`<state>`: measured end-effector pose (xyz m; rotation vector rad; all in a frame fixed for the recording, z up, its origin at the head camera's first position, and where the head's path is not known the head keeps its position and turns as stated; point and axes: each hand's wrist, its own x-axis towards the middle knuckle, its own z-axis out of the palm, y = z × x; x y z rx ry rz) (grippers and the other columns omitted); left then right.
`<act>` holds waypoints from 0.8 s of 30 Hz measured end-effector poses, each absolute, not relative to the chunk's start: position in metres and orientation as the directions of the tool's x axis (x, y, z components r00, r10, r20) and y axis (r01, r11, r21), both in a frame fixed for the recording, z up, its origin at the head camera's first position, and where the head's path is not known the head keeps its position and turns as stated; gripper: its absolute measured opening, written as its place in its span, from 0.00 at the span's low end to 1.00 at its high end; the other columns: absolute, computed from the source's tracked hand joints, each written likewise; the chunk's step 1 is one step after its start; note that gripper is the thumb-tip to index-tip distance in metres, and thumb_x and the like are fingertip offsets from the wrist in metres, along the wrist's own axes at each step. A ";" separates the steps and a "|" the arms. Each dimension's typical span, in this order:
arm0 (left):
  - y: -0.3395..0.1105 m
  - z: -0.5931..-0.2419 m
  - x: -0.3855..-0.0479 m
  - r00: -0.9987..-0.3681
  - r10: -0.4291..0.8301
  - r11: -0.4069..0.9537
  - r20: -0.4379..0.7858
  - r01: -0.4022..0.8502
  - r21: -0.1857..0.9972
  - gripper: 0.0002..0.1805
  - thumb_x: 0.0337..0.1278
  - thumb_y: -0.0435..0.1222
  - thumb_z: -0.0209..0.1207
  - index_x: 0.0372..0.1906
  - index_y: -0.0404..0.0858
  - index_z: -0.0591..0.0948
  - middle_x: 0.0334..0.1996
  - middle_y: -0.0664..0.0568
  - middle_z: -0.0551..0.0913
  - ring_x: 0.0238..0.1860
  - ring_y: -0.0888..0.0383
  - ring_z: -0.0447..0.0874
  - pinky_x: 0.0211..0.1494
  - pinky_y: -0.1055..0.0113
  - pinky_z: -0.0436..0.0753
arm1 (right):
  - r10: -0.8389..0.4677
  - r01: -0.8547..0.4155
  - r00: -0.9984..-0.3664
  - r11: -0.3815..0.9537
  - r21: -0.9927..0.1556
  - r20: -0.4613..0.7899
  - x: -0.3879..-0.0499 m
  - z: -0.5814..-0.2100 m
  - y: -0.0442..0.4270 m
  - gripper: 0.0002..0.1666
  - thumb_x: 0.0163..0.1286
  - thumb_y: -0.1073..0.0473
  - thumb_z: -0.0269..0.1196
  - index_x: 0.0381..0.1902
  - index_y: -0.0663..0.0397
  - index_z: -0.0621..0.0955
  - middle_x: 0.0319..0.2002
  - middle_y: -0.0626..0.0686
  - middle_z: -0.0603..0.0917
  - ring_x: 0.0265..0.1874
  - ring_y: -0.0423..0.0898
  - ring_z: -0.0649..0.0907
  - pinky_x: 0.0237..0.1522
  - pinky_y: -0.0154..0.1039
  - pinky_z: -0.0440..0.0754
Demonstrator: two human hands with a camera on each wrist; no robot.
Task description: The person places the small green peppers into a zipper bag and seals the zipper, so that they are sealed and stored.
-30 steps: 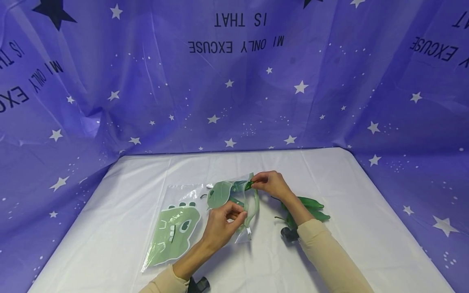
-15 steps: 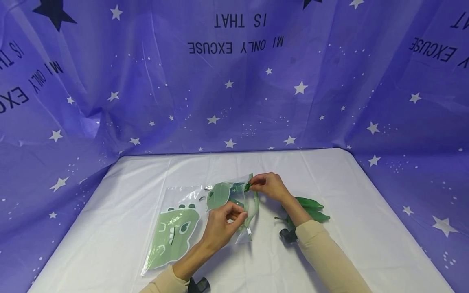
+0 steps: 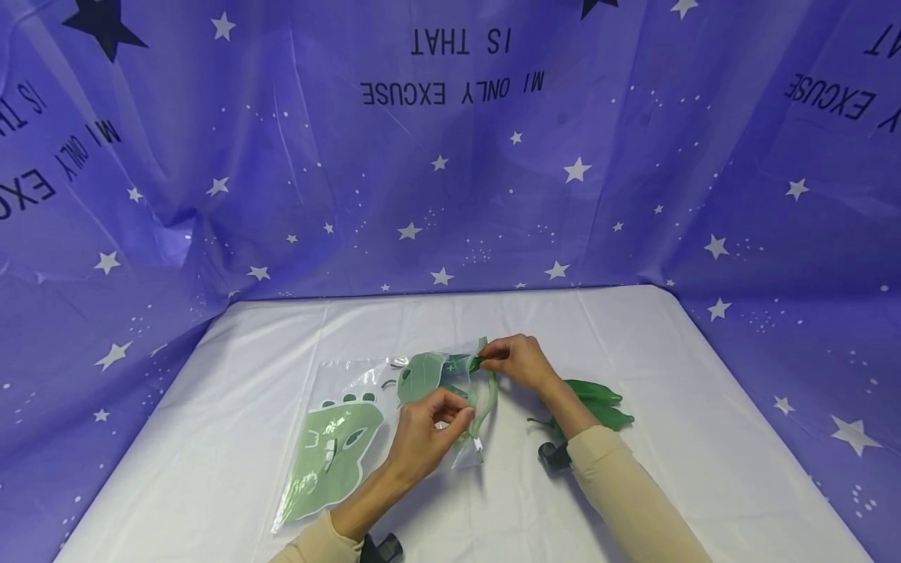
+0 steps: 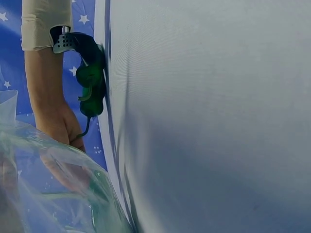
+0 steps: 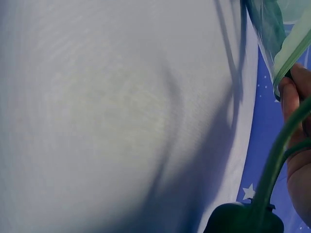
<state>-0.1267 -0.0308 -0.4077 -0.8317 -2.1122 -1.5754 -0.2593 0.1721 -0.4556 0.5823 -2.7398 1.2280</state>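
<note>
A clear bag with a pale green print (image 3: 422, 375) is raised at its right end, its green-edged mouth facing right; dark green shapes and thin stems show at it. At the mouth's near side, the left hand (image 3: 425, 436) pinches the bag film between thumb and fingers. The right hand (image 3: 522, 361) pinches a dark green piece (image 3: 475, 363) at the far side of the mouth; in the right wrist view its fingers (image 5: 290, 97) touch the green edge. Several green peppers (image 3: 598, 392) lie by the right forearm; peppers (image 4: 91, 92) also show in the left wrist view.
A flat clear part with a green cartoon face (image 3: 331, 457) lies at the left; whether it belongs to the same bag, I cannot tell. White cloth (image 3: 704, 438) covers the table. A purple star-patterned curtain (image 3: 450, 195) stands behind and at both sides.
The right hand has shifted slightly down and toward the bag mouth, and less of the dark green piece shows at its fingertips. The left hand has hardly moved.
</note>
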 end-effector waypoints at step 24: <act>-0.032 -0.410 -0.128 -0.746 0.216 0.180 0.630 0.664 0.725 0.07 0.44 0.18 0.64 0.28 0.28 0.79 0.23 0.42 0.83 0.21 0.52 0.83 0.25 0.69 0.82 | -0.171 -0.207 -0.977 0.598 -0.775 0.130 -0.231 -0.437 0.290 0.19 0.59 0.47 0.69 0.43 0.52 0.85 0.38 0.48 0.86 0.37 0.44 0.83 0.38 0.35 0.80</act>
